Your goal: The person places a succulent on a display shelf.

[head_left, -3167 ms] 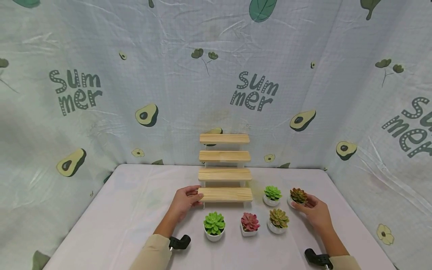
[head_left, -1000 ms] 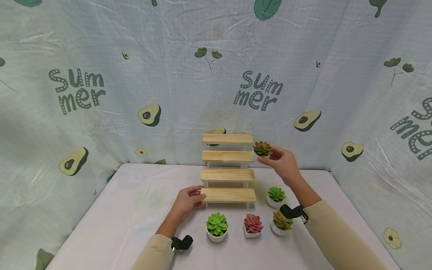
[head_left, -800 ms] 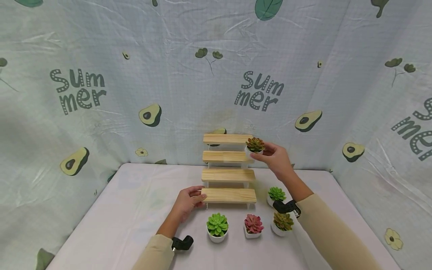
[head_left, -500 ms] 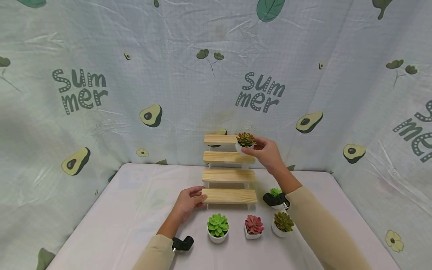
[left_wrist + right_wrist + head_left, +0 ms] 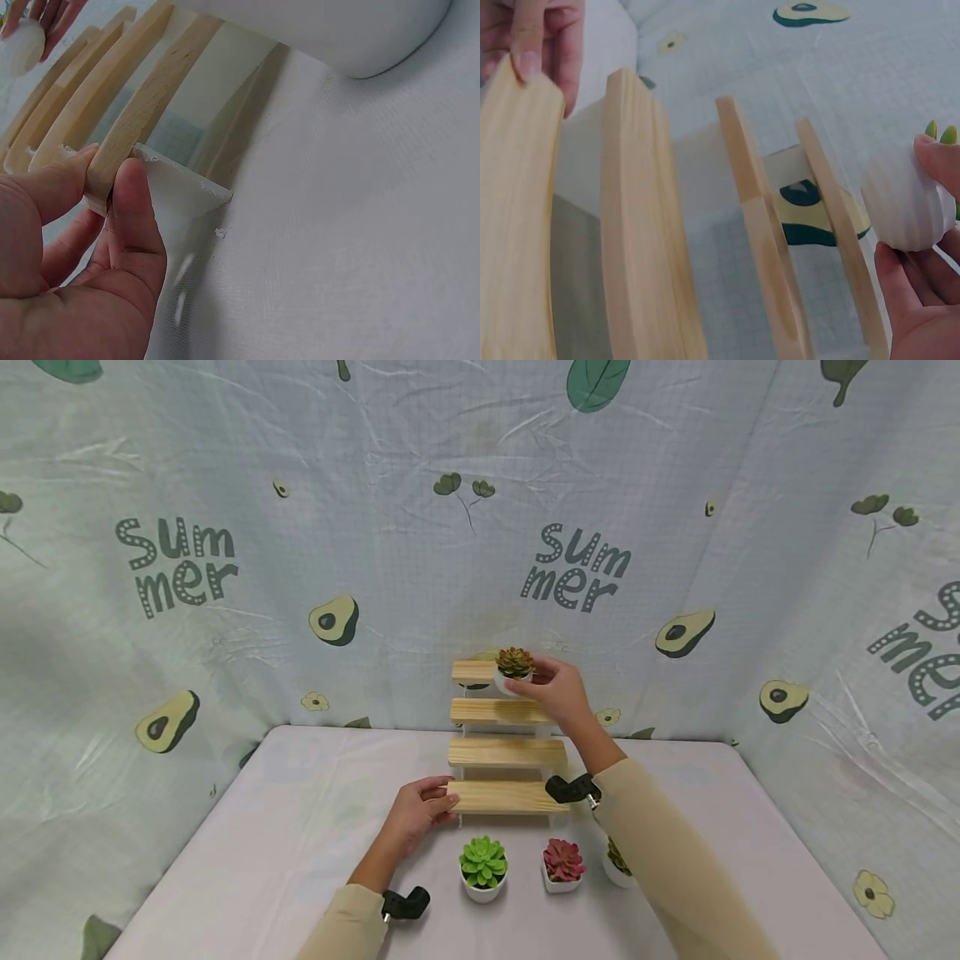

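My right hand (image 5: 558, 689) holds a potted succulent (image 5: 515, 662) with reddish-brown leaves, fingers and thumb around its white pot. It is in front of the top plank of a four-tier wooden stand (image 5: 510, 752), hiding that plank's right part. In the right wrist view the ribbed white pot (image 5: 904, 199) is just beside the top plank (image 5: 840, 232). My left hand (image 5: 416, 810) pinches the left end of the bottom plank; the left wrist view shows thumb and fingers on the plank's end (image 5: 112, 154).
On the white table (image 5: 337, 827) in front of the stand are a bright green succulent (image 5: 483, 864) and a pink one (image 5: 563, 862) in a square pot. An olive one (image 5: 617, 864) is partly behind my right sleeve (image 5: 667, 852). A printed curtain (image 5: 412, 568) hangs behind.
My right hand has lifted the brown succulent from the table's right side and carried it up and left to the top tier. The left hand keeps its grip on the bottom plank.
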A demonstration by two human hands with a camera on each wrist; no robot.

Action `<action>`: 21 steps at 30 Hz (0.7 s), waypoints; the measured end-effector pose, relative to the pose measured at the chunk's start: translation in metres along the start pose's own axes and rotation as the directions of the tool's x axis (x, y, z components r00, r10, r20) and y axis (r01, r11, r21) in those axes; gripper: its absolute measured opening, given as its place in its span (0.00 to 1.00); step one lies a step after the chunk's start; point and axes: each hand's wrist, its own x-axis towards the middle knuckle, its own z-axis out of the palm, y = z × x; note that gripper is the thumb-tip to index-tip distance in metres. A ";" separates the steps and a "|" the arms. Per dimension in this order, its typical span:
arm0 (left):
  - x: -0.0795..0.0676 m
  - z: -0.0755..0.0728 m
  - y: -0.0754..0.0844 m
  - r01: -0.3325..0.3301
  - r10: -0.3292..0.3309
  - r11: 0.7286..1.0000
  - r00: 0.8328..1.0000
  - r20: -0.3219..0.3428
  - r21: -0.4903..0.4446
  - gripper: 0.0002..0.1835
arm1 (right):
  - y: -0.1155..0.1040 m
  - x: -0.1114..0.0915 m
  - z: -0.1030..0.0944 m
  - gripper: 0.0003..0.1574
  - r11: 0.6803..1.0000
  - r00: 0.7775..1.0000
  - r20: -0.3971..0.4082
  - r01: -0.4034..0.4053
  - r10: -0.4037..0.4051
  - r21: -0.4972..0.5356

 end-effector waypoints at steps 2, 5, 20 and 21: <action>-0.001 0.000 0.000 0.004 -0.004 1.000 1.000 -0.002 -0.004 0.24 | 0.001 0.003 0.005 0.43 1.000 1.000 -0.011 0.007 -0.007 -0.007; -0.001 0.000 0.000 -0.001 0.001 1.000 1.000 -0.001 -0.015 0.24 | 0.001 0.008 0.012 0.41 1.000 0.999 -0.029 0.026 -0.026 -0.013; -0.005 0.002 -0.001 -0.019 0.019 0.998 1.000 0.000 -0.057 0.23 | -0.010 0.029 0.041 0.44 1.000 0.998 -0.058 0.025 -0.025 -0.005; -0.005 0.001 -0.001 -0.022 0.022 0.998 1.000 0.000 -0.056 0.23 | -0.011 0.030 0.042 0.44 1.000 0.998 -0.060 0.020 -0.020 -0.004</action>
